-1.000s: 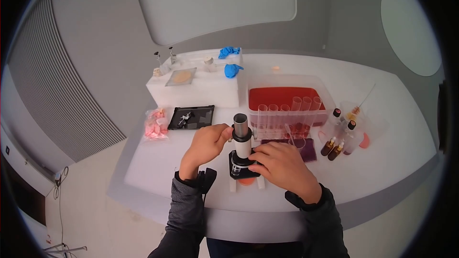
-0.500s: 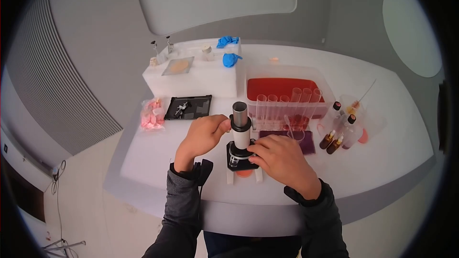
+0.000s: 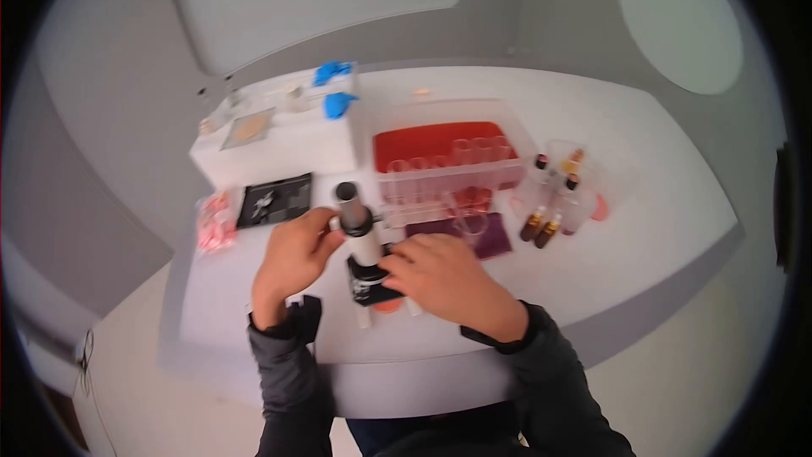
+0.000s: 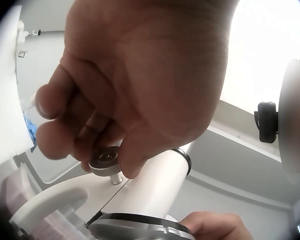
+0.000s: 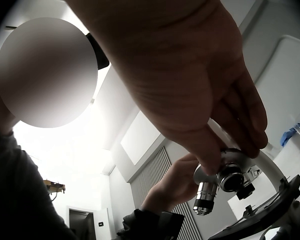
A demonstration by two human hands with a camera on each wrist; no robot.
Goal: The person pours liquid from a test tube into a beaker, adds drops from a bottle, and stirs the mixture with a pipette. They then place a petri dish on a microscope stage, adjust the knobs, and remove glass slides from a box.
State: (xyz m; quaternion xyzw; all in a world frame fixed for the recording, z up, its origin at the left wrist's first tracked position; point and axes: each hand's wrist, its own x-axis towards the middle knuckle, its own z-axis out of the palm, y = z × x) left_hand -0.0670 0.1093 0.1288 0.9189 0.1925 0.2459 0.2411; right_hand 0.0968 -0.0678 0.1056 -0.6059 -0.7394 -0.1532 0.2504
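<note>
A white and black microscope [image 3: 365, 247] stands near the front of the table, its silver eyepiece tube pointing up. My left hand [image 3: 292, 256] is at its left side. In the left wrist view, the thumb and fingers pinch a ridged metal focus knob [image 4: 106, 162] on the microscope's arm. From the right, my right hand [image 3: 448, 281] reaches low on the tube. The right wrist view has its thumb and fingers holding the revolving nosepiece [image 5: 229, 165], with a silver objective lens [image 5: 205, 199] hanging below. The stage [image 5: 262, 217] lies under the lenses.
Behind the microscope stands a clear tub [image 3: 448, 178] of red liquid with test tubes in front. Dropper bottles [image 3: 541, 228] are at right. A black case [image 3: 275, 201], a pink bag [image 3: 217, 220] and a white block [image 3: 283, 148] with blue gloves [image 3: 340, 105] are at left.
The head view has swung, so the table and everything on it sits farther left in the picture, now blurred. Both hands stay on the microscope in much the same grip.
</note>
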